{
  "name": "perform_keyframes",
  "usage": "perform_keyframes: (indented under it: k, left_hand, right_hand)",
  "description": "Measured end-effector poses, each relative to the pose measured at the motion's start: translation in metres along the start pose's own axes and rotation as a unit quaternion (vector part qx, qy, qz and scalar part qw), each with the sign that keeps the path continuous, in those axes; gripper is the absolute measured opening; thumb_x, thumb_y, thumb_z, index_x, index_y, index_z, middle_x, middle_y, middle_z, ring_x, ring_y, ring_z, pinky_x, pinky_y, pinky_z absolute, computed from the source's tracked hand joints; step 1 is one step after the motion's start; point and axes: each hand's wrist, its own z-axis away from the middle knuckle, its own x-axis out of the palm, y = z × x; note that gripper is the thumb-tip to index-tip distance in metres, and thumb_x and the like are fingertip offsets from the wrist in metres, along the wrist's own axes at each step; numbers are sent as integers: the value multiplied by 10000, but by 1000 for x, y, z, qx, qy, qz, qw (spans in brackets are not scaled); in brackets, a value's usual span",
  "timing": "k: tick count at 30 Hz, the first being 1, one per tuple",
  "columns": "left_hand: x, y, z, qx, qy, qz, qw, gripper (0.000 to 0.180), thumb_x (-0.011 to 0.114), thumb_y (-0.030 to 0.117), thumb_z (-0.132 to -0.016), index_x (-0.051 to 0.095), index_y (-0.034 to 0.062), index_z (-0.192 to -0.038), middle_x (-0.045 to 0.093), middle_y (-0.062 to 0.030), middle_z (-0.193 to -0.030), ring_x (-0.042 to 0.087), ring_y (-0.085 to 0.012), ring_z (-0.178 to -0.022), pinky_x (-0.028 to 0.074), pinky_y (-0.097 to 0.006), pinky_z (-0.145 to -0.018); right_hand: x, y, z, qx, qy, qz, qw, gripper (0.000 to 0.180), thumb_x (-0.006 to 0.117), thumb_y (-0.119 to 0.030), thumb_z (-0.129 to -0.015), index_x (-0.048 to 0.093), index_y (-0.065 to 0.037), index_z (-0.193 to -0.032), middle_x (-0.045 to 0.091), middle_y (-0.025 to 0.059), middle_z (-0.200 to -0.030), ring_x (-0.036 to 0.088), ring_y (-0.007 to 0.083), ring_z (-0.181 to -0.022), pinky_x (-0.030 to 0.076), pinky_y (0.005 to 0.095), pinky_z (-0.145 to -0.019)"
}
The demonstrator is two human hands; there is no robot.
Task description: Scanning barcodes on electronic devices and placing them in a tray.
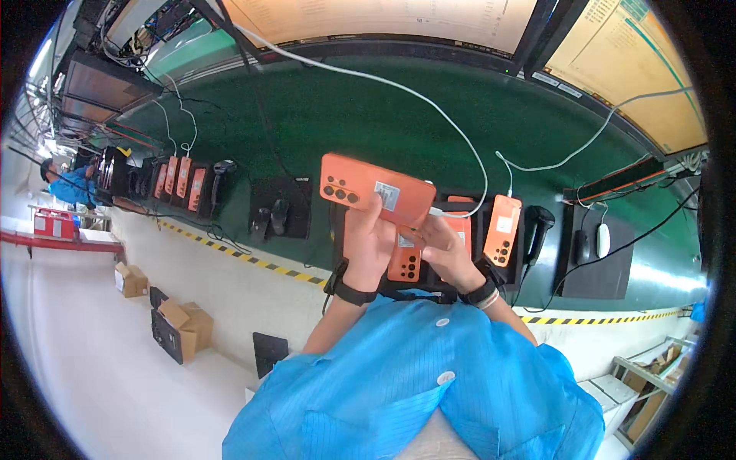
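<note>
Covering orange phone (pixel 376 195), left hand (pixel 369 244), cable end hidden

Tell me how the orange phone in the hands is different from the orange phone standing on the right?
The held phone lies sideways, lifted above the bench by the left hand and right hand. The standing phone is upright in a dock, untouched. Both are orange, showing camera lenses and a pale sticker.
</note>
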Motion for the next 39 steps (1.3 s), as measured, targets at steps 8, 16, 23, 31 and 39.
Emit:
perform_keyframes:
  k: [8,16,23,31,39]
  left_hand:
    - [9,1,18,114,21,-144,983,377,598,36,-915,471,64,-1269,572,-55,-1198,574,-202,-1091,472,-417,-930]
    - [-25,6,36,71,92,-86,989,280,628,78,-907,506,43,-1156,633,-92,-1090,641,-213,-993,555,-389,-799]
    - [-71,28,40,-7,63,-397,916,368,596,150,-932,504,-21,-1245,624,-108,-1182,612,-184,-1069,483,-319,-902]
    - [-60,-7,30,-244,-95,-339,903,384,655,146,-912,557,-16,-1247,627,-66,-1183,589,-136,-1080,466,-294,-928]
    - [-64,-16,34,-249,-100,-309,913,385,685,99,-882,569,10,-1238,634,-54,-1167,604,-128,-1047,481,-290,-917]
  right_hand:
    - [28,-12,-4,13,176,-54,983,301,601,-68,-926,577,34,-1207,634,100,-1168,580,198,-1116,433,348,-1005]
    - [9,-23,-6,-24,250,41,967,198,548,-104,-955,621,8,-1102,673,68,-1019,663,155,-906,553,328,-804]
    - [-27,-49,-17,7,211,209,955,211,581,-152,-933,621,-5,-1079,659,23,-927,621,98,-800,501,258,-717]
    - [-17,-37,-31,135,-37,459,878,301,634,-128,-819,650,46,-1065,641,113,-730,608,135,-706,486,304,-627]
    - [-26,-41,-26,134,29,485,863,288,632,-139,-822,645,51,-1038,636,104,-752,543,120,-660,435,291,-583]
